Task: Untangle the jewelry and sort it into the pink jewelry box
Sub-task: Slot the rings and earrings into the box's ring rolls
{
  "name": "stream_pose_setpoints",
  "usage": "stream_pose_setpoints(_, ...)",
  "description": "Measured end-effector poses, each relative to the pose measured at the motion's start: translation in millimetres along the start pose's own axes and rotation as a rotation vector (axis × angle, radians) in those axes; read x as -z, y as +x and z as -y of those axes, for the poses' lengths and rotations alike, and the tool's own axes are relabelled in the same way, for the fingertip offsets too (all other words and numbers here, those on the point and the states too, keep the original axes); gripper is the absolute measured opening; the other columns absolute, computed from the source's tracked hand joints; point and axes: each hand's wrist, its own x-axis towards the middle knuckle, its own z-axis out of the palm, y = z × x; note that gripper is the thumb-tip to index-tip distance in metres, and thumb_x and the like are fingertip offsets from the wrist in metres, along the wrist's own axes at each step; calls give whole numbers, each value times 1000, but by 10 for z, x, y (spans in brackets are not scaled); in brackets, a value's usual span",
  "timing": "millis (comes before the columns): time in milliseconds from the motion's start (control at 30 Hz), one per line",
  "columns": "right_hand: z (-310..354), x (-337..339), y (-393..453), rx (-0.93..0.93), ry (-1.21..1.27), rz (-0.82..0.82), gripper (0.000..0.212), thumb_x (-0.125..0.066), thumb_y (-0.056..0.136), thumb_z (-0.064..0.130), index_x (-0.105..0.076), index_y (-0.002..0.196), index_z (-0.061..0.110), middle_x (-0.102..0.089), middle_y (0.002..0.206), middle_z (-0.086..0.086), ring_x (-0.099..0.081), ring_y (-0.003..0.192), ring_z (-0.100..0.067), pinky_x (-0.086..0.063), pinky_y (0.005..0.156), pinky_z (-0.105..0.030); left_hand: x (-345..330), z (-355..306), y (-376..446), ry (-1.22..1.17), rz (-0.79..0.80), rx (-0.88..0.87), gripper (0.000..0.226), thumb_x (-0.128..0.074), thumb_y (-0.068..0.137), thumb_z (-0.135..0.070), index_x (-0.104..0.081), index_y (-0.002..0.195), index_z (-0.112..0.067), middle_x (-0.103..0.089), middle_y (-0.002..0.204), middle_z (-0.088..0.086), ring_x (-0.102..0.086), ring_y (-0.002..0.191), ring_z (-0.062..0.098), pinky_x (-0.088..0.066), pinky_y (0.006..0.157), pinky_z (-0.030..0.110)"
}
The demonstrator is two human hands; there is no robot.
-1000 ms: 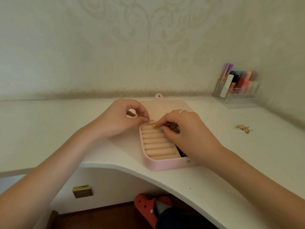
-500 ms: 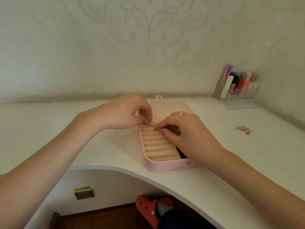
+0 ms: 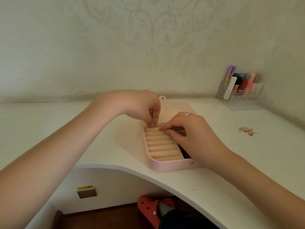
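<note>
**Placing the gold piece at the top of the ring rolls**

You are now in the sorting step, not the untangling one, as far as I can judge. The pink jewelry box (image 3: 166,166) lies open on the white desk (image 3: 247,154), near its curved front edge, with the lid folded back toward the wall. Your left hand (image 3: 142,106) comes from above and its fingertips pinch one end of a small gold piece (image 3: 159,128), just over the top ring roll (image 3: 153,129). Your right hand (image 3: 191,134) pinches the other end of it between thumb and forefinger; it wears a ring (image 3: 188,114) and covers the right compartments of the box, so I cannot tell what lies there. Whether the gold piece is a chain or an earring is too small to say.

The next move, I think, asks for a gentle push of the piece into the slot between the rolls, then both hands let go without pulling it out again.

A second tangle of jewelry (image 3: 246,130) waits on the desk, well apart to your right. It looks not yet sorted, so the task is only partly done.
</note>
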Motion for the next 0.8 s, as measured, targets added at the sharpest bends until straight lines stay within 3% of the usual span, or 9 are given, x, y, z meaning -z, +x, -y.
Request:
stream_pose_setpoints(133,-9,1,0,-5,2,-5,18,-62,87,13,-75,98,19,-67,93,2,-57,87,-12,-42,80,-22,77,-25,138,3,139,21,11,-77,74,-21,-66,73,-25,-63,71,-13,-57,69,6,-49,75,27)
stream_pose_setpoints(300,-4,-3,-4,-6,5,-4,18,-62,87,13,-75,98,20,-67,93,1,-56,86,-11,-41,78,-22,91,35,215,-124,205,15,19,-80,71,-16,-62,77,-20,-61,73,-5,-58,71,14,-47,71,26)
stream_pose_setpoints(500,18,32,-17,-34,26,-15,13,-67,84,16,-75,94,20,-67,90,4,-56,83,-10,-43,79,-23,85,103,202,-253,236,-55,25,-77,73,-8,-61,87,-20,-59,78,-1,-54,67,12,-45,65,21)
stream_pose_setpoints(633,-28,48,-30,-60,56,40,9,-70,81,25,-75,87,28,-63,87,16,-55,82,-2,-46,81,-27,85,111,227,-286,270,-50,25,-76,74,-5,-59,84,-21,-57,77,0,-51,63,10,-44,62,18)
stream_pose_setpoints(800,-84,202,-7,-127,268,141,5,-76,77,20,-75,76,25,-70,77,6,-58,67,-4,-45,65,-15,74,145,230,-333,276,-66,25,-76,73,-4,-60,85,-19,-58,77,1,-52,66,10,-45,66,21)
